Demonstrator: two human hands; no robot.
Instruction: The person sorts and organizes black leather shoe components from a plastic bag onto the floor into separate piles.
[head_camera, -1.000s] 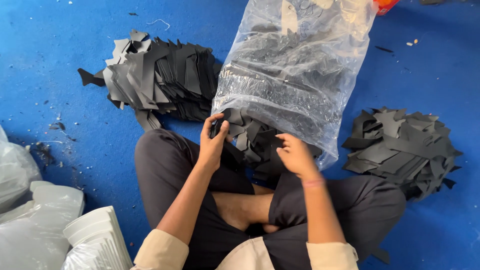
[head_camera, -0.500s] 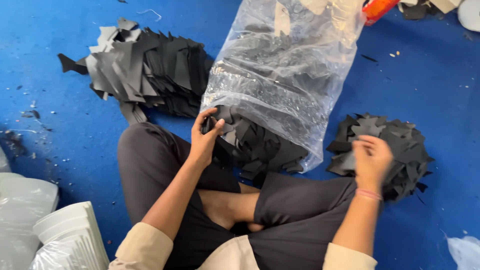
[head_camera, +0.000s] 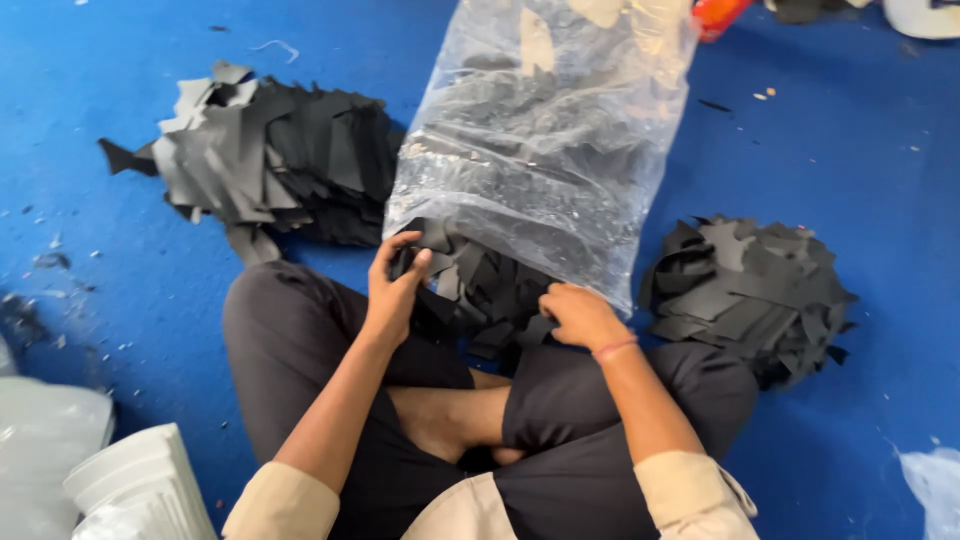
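A: Quick pass, left to right. Lower left of the frame we see a white stack (head_camera: 140, 485) of bags or sheets, blurry. Upper left, a heap of black cut pieces (head_camera: 270, 165) on the blue floor (head_camera: 100, 100).

B: Centre next. We have a clear plastic bag (head_camera: 545, 130) lying from the top middle down to the person's lap, crinkled, see-through, packed with black scraps (head_camera: 480, 285) that spill from its open mouth at mid frame.

A: Hands?

B: Our left hand (head_camera: 395, 290) is raised at the bag's mouth, fingers curled, pinching a black scrap between thumb and fingers. Our right hand (head_camera: 580, 315) sits just right of it, knuckles up, fingers bent down into the scraps. We can't tell if it actually holds one.

A: Right side?

B: A second black pile (head_camera: 745, 290), right of centre, just beside the bag. Legs crossed in dark trousers, bottom centre.
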